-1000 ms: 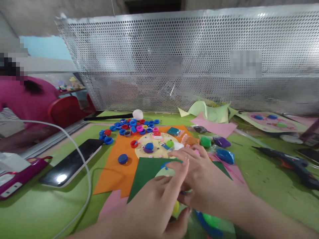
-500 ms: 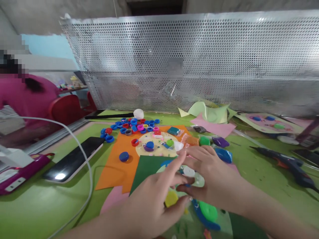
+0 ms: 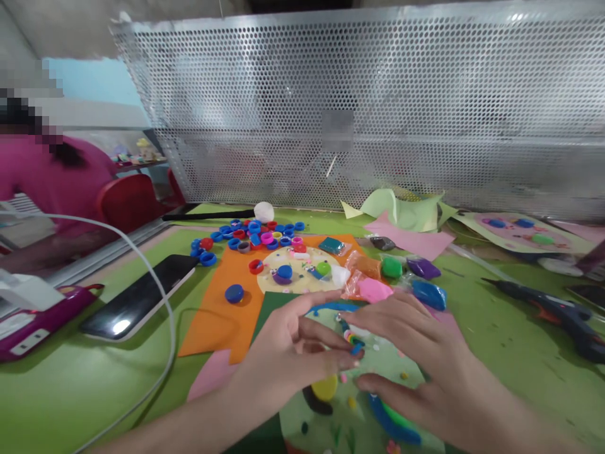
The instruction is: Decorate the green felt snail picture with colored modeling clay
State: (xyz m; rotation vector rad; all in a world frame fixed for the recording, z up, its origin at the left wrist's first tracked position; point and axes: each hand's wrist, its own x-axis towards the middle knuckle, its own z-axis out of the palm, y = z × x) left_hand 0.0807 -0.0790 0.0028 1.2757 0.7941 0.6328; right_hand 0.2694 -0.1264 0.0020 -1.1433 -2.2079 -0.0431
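My left hand [image 3: 302, 347] pinches a small blue piece of clay [image 3: 357, 349] between thumb and fingertips. Fingers spread, my right hand [image 3: 416, 353] hovers just to the right with nothing visible in it. Beneath both hands lies a pale green picture [image 3: 363, 422] on a dark green sheet [image 3: 262, 403]. On it I see a yellow disc [image 3: 325, 386] with a dark clay strip under it, a blue clay curve [image 3: 392, 424] along a green round, and small coloured dots. A row of little coloured clay bits [image 3: 350, 336] shows between the hands. My fingers hide part of the picture.
Behind are an orange sheet [image 3: 212, 315] with a cream picture, many bottle caps [image 3: 255, 236] and bagged clay [image 3: 428, 293]. To the left lie a phone [image 3: 142, 296], a cable and a purple power strip [image 3: 42, 321]; a glue gun [image 3: 548, 309] is right. A person in pink sits far left.
My hands have drawn apart; the right hand has opened and shifted right. The blue clay piece now shows in my left fingertips, and more of the picture is uncovered.
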